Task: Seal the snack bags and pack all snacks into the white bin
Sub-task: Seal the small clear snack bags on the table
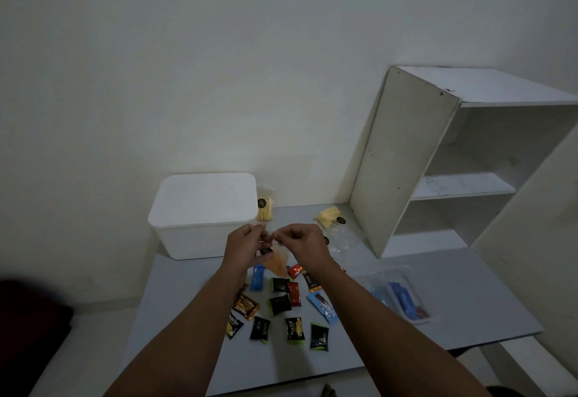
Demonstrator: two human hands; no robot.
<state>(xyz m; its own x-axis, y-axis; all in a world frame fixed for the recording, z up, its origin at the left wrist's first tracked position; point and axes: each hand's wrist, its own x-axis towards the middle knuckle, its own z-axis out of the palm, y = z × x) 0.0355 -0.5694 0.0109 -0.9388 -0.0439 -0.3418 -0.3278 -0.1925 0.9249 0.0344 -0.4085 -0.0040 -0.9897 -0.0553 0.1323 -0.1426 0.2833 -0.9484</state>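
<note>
My left hand and my right hand hold up a clear snack bag with orange contents above the grey table. Both hands pinch the bag's top edge, fingers curled. The white bin stands at the back left, just beyond my left hand. A clear bag of yellow sticks stands upright beside the bin. Another bag of yellow sticks lies at the back right. Several small wrapped snacks in black, red, blue and gold lie scattered under my forearms.
A white shelf unit stands at the table's right rear. A clear plastic pack with blue items lies on the right of the table. A dark object sits at the far left, off the table.
</note>
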